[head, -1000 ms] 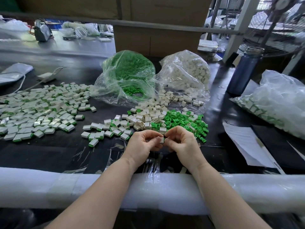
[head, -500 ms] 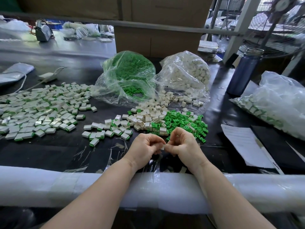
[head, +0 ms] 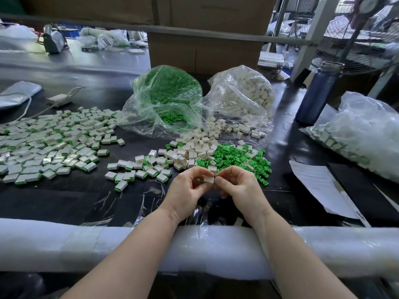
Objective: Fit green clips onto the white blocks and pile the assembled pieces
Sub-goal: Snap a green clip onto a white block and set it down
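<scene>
A white block (head: 209, 179) is being pinched between both sets of fingertips, just above the worktop (head: 64, 201) in front of the loose green clips (head: 235, 158). The left hand (head: 185, 190) is curling round it and the right hand (head: 236, 186) is pressing in from the other side — any clip there is hidden. A skewed push could be jamming it, or flicking the block into the finished pile (head: 54, 145).

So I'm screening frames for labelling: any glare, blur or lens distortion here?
Head view: the wide-angle lens bows the padded rail and the far bar. Glare sheens the plastic bags and the grey table behind. The hands and the white block are sharp.
</scene>
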### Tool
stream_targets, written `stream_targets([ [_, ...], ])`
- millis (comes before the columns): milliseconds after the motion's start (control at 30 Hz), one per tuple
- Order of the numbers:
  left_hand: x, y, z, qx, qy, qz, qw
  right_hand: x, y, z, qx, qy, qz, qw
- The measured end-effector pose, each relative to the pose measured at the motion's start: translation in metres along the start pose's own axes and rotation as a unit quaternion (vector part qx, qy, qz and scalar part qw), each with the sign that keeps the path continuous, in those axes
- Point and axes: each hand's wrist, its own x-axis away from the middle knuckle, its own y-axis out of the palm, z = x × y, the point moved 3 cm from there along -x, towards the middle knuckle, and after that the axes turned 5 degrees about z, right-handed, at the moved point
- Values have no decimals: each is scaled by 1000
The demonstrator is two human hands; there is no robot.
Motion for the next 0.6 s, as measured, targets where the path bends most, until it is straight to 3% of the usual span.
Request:
stream_targets([
  [600, -1, -1, -5, -95, -25, -20, 995, 2, 4, 1, 106, 24, -25, 994],
])
